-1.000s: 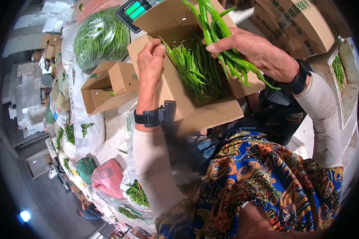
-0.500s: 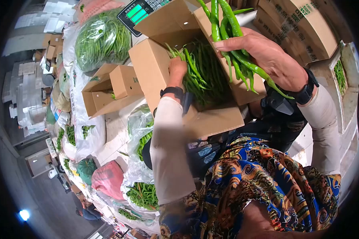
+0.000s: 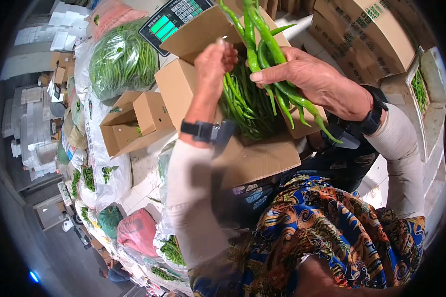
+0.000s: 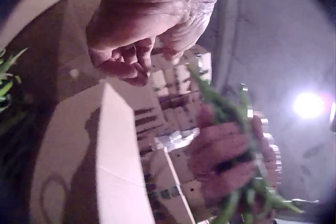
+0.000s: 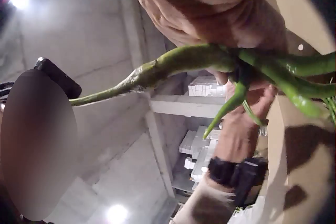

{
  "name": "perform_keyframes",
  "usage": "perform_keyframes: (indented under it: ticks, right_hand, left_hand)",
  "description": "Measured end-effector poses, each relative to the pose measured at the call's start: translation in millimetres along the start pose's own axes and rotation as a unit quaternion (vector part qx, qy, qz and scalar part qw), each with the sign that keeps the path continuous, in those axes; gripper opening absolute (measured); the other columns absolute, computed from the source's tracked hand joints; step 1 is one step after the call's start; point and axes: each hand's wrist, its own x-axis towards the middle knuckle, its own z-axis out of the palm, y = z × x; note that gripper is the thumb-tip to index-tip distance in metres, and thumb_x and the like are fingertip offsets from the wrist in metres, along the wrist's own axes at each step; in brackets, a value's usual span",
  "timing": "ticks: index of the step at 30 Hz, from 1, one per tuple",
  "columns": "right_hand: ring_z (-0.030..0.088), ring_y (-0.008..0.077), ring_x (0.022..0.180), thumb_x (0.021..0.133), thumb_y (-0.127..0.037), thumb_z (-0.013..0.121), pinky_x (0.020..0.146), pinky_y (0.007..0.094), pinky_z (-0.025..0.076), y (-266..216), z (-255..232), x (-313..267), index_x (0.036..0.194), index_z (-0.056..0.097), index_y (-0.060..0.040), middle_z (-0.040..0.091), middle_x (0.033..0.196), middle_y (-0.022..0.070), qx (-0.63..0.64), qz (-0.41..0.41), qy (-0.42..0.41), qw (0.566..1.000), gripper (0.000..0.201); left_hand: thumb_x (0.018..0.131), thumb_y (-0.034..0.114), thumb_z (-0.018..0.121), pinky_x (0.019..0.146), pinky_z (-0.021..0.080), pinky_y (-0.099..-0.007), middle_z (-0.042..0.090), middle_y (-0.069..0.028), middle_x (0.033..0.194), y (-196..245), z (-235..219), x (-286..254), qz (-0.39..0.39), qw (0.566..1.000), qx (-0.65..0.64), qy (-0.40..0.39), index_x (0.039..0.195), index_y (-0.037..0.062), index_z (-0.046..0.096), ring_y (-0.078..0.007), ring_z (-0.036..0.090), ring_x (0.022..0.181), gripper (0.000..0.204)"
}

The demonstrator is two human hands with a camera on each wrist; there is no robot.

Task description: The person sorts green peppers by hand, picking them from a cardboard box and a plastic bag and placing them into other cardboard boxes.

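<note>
In the head view, my right hand [image 3: 322,81] holds a bunch of long green chili peppers [image 3: 265,49], their tips hanging past the fingers. One pepper [image 5: 184,64] stretches out sideways in the right wrist view. My left hand [image 3: 214,63] is raised over the left side of an open cardboard box [image 3: 176,86]. Its fingers [image 4: 126,66] are loosely bent, with the thumb apart, and no pepper shows between them in the left wrist view. More green chili peppers [image 3: 248,106] lie inside the box, partly hidden beneath the held bunch.
A digital scale display [image 3: 171,22] stands behind the box. A smaller open carton [image 3: 134,121] and a clear bag of green peppers [image 3: 121,62] are at the left. Stacked printed cartons [image 3: 364,37] stand at the right, beside a white foam box [image 3: 433,94] containing green produce.
My left hand went from the box's left flap down among the peppers, then rose out again toward the held bunch. The right hand keeps its grip on its peppers, shifting slightly.
</note>
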Motion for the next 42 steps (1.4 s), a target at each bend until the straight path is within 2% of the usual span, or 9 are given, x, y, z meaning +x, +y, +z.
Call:
perform_keyframes:
  ticks: [2, 5, 12, 20, 22, 26, 32, 35, 42]
  right_hand:
    - [0.06, 0.0133, 0.074, 0.077, -0.007, 0.07, 0.067, 0.0263, 0.049, 3, -3, 3, 0.1, 0.059, -0.0014, 0.061, 0.086, 0.0048, 0.003, 0.004, 0.006, 1.0, 0.027]
    - [0.059, 0.0113, 0.074, 0.076, -0.009, 0.071, 0.067, 0.0244, 0.047, 3, 0, -1, 0.105, 0.057, -0.0021, 0.061, 0.085, 0.0035, -0.016, 0.005, -0.023, 1.0, 0.032]
    - [0.057, 0.0085, 0.079, 0.084, -0.016, 0.067, 0.072, 0.0222, 0.046, 18, -6, 2, 0.105, 0.06, -0.0029, 0.061, 0.092, 0.0019, -0.005, 0.03, -0.109, 0.994, 0.026]
    - [0.061, 0.0103, 0.073, 0.087, -0.012, 0.058, 0.063, 0.02, 0.051, -6, -23, 6, 0.1, 0.06, 0.0033, 0.064, 0.085, 0.0072, 0.018, -0.021, 0.063, 0.998, 0.02]
    - [0.064, 0.0157, 0.081, 0.085, -0.008, 0.056, 0.07, 0.024, 0.055, -9, -33, 9, 0.1, 0.057, 0.0075, 0.064, 0.099, 0.0153, 0.006, -0.013, 0.025, 1.0, 0.022]
    - [0.064, 0.0152, 0.078, 0.084, -0.008, 0.058, 0.071, 0.0244, 0.055, -11, -23, 4, 0.102, 0.058, 0.0056, 0.064, 0.099, 0.0149, 0.026, -0.039, 0.038, 0.998, 0.023]
    - [0.062, 0.0124, 0.076, 0.08, -0.01, 0.067, 0.065, 0.0225, 0.053, 0, -11, 1, 0.096, 0.058, 0.0008, 0.062, 0.088, 0.0068, -0.023, -0.007, -0.003, 1.0, 0.021]
    - [0.061, 0.0118, 0.074, 0.079, -0.01, 0.068, 0.065, 0.0231, 0.052, 5, -8, 1, 0.095, 0.059, -0.0004, 0.062, 0.085, 0.0064, -0.021, 0.009, -0.028, 0.999, 0.021]
    - [0.058, 0.0139, 0.07, 0.081, -0.009, 0.066, 0.066, 0.0249, 0.047, 14, -4, 1, 0.095, 0.059, -0.0015, 0.061, 0.081, 0.0048, -0.006, 0.034, -0.095, 0.995, 0.018]
  left_hand:
    - [0.085, 0.031, 0.065, 0.056, 0.042, -0.0201, 0.062, -0.0007, 0.077, 37, 15, -18, 0.027, 0.997, -0.062, -0.048, 0.09, 0.0038, 0.063, -0.006, 0.056, 0.066, 0.028]
    - [0.086, 0.024, 0.065, 0.055, 0.037, -0.0176, 0.056, 0.003, 0.073, 73, 36, -58, 0.045, 0.99, 0.118, -0.069, 0.091, 0.0057, 0.061, -0.0041, 0.048, 0.061, 0.02]
    - [0.083, 0.015, 0.067, 0.054, 0.038, -0.0193, 0.059, -0.0012, 0.074, 54, 26, -81, -0.026, 0.997, 0.04, -0.065, 0.092, 0.0008, 0.058, -0.0055, 0.05, 0.06, 0.019]
    - [0.083, 0.017, 0.065, 0.064, 0.048, -0.0245, 0.06, -0.0016, 0.079, 43, -9, -100, -0.078, 0.991, 0.097, -0.054, 0.096, 0.0038, 0.057, -0.0081, 0.056, 0.071, 0.02]
    - [0.083, 0.015, 0.067, 0.06, 0.051, -0.023, 0.059, -0.0005, 0.077, 36, -17, -98, -0.09, 0.99, 0.1, -0.04, 0.092, 0.0044, 0.057, -0.0076, 0.057, 0.069, 0.018]
    - [0.081, 0.009, 0.069, 0.056, 0.056, -0.0211, 0.058, -0.0004, 0.075, 8, -29, -88, -0.137, 0.984, 0.11, -0.016, 0.086, 0.0056, 0.055, -0.0071, 0.057, 0.065, 0.015]
    - [0.082, 0.027, 0.071, 0.061, 0.05, -0.0258, 0.061, -0.0059, 0.088, 9, -10, -81, -0.123, 0.949, 0.289, 0.023, 0.109, 0.0029, 0.055, -0.0115, 0.06, 0.078, 0.04]
    - [0.085, 0.032, 0.067, 0.071, 0.045, -0.0213, 0.06, -0.0004, 0.089, 40, 9, -90, -0.036, 0.999, 0.035, 0.009, 0.106, 0.0065, 0.058, -0.0083, 0.056, 0.087, 0.034]
    - [0.085, 0.016, 0.067, 0.064, 0.041, -0.0184, 0.06, 0.0018, 0.083, 38, 29, -92, 0.02, 0.997, -0.072, -0.033, 0.097, 0.0052, 0.062, -0.0042, 0.054, 0.072, 0.017]
